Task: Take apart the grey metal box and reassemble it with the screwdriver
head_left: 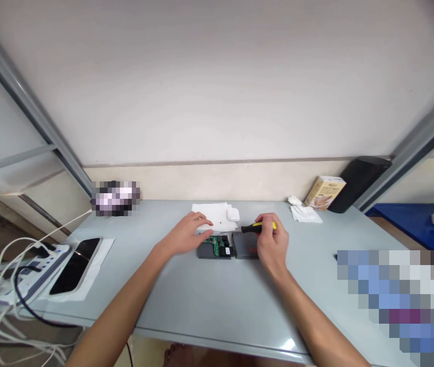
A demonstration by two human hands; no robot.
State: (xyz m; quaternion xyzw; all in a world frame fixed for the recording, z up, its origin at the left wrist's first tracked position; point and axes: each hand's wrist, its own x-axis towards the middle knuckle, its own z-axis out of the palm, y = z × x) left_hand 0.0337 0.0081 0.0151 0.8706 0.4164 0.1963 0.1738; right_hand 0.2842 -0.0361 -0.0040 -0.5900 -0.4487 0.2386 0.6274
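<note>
In the head view, an opened device is lying on the desk (186, 295) between the hands: a green circuit board (215, 245) is showing in the left dark piece (206, 251), and the right dark piece (244, 245) is sitting just beside it. Judging by this, the opening-up appears done, while the board is sitting in its piece and the two pieces are lying unjoined. The right hand (273, 244) is gripping a screwdriver (253, 228) in closed fingers, its shaft pointing left; the left hand (186, 234) is spreading its fingers fairly wide by the board, contact being unclear. Counting up, there are two dark pieces, one board, one screwdriver, one white paper (209, 213) lying behind, and one rounded white case (233, 214); at least one dark speck is showing on the paper, too small for identifying.
</note>
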